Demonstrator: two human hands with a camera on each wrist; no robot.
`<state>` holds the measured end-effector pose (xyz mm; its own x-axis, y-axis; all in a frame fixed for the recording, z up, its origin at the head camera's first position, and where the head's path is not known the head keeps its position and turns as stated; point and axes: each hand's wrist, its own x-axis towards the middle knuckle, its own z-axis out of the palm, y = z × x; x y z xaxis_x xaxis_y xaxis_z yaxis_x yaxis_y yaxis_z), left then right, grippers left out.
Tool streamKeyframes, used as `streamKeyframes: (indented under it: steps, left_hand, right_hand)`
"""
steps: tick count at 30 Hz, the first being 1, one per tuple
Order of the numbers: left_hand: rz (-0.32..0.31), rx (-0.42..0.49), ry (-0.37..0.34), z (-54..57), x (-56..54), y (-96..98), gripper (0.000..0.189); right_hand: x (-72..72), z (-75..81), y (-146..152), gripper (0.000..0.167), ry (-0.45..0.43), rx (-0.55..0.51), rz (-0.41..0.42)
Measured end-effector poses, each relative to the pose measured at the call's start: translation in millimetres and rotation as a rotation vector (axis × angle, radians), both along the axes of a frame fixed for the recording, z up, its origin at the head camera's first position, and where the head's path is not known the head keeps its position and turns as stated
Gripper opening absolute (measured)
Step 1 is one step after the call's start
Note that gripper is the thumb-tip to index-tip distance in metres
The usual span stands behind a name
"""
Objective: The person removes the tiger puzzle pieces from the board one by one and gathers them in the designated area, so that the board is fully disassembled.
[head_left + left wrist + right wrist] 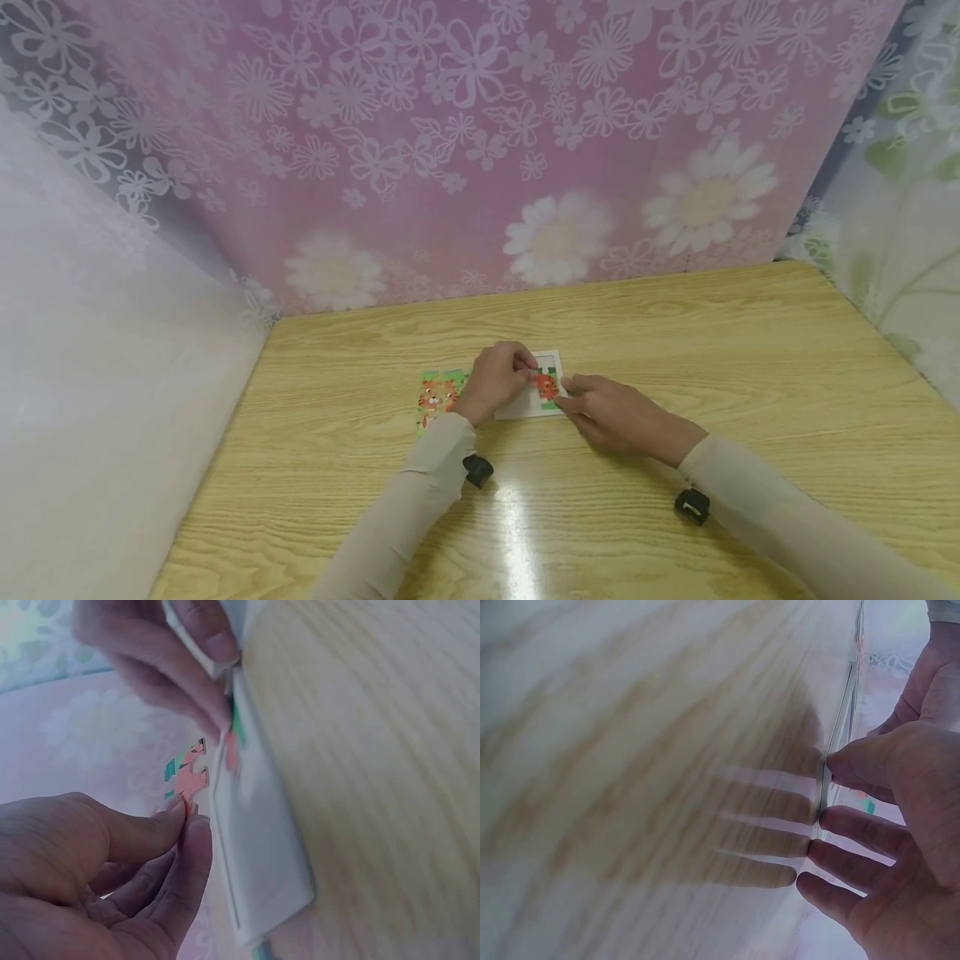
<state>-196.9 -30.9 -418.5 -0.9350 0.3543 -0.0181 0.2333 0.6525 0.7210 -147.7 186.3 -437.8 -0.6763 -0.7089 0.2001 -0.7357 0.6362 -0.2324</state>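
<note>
My left hand (498, 377) is above a white puzzle tray (517, 407), pinching an orange and green puzzle piece (191, 778) between thumb and fingers; the left wrist view shows this piece raised off the tray. My right hand (618, 414) grips the tray's right edge, with fingertips right at the rim and over its face. Inside the tray, by those fingertips, lies another orange and green piece (233, 754). In the right wrist view, the other fingers (855, 826) extend toward the table beside the tray.
Left of the tray, several puzzle pieces (437, 396) with an orange tiger face lie on the wooden table (337, 467), partly hidden by my left wrist. Behind the table hangs a pink flowered curtain (450, 167); pale cloth borders both sides.
</note>
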Motion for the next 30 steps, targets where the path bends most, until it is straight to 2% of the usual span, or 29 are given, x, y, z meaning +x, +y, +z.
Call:
streamKeyframes:
  steps: [10, 18, 30]
  left_hand:
    - [0.012, 0.050, -0.017, 8.0, 3.1, -36.6, 0.004]
    - [0.038, 0.038, -0.036, 4.7, 6.8, -65.6, 0.004]
    - [0.079, -0.019, -0.063, 5.3, 10.6, -82.2, 0.004]
  right_hand:
    - [0.8, 0.6, -0.1, 0.024, -0.035, 0.026, -0.029]
    - [1.4, 1.2, 0.5, 0.024, -0.004, 0.012, -0.011]
    - [-1.3, -3.7, 1.1, 0.025, -0.002, 0.015, -0.008]
